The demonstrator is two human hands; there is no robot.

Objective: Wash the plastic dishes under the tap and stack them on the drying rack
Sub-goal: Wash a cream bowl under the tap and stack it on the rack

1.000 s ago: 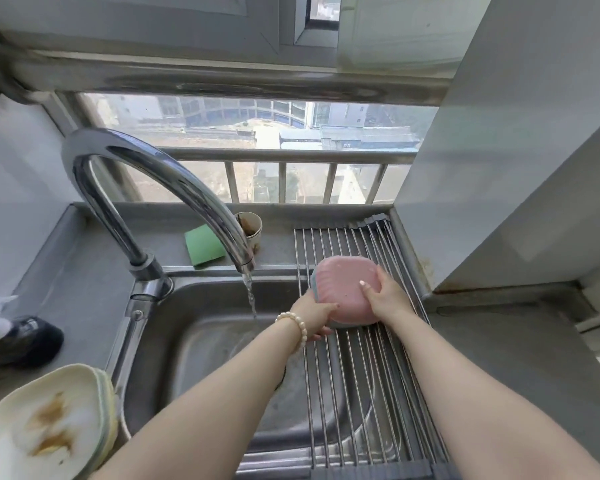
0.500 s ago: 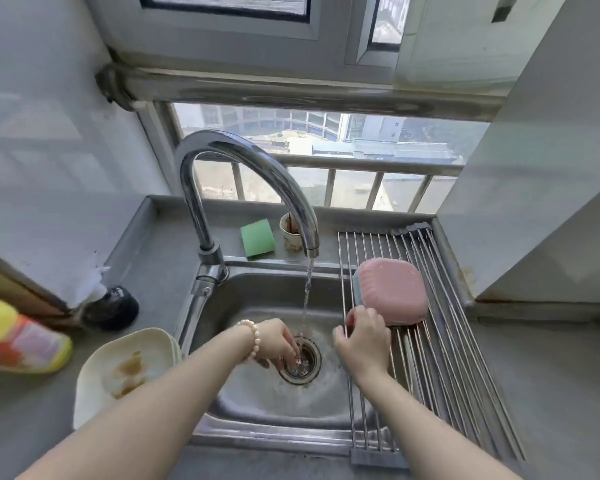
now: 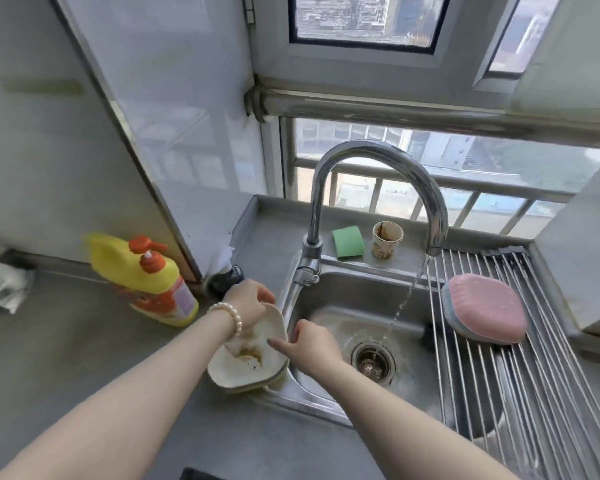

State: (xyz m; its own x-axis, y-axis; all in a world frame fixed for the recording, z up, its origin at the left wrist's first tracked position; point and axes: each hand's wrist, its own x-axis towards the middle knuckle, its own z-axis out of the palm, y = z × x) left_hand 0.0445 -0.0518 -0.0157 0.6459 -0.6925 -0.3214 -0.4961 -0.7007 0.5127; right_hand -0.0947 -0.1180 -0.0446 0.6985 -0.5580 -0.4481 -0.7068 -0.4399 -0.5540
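Note:
A cream plastic dish [image 3: 243,362] smeared with brown sauce tops a small stack on the counter at the sink's left rim. My left hand [image 3: 248,303] grips its far edge. My right hand [image 3: 309,342] holds its right edge, fingers on the rim. On the drying rack [image 3: 520,382] over the sink's right side lies a pink dish [image 3: 487,306] face down on a blue one. The tap [image 3: 385,181] runs a thin stream into the sink [image 3: 378,306].
A yellow detergent bottle [image 3: 149,282] with an orange pump stands on the left counter. A green sponge [image 3: 347,241] and a stained paper cup [image 3: 387,239] sit behind the sink. A black object [image 3: 224,280] lies by the wall. A crumpled white bag [image 3: 4,285] is far left.
Both hands let go of the pink dish on the rack, passed over the drain, and moved left onto the dirty cream dish. The view has turned left.

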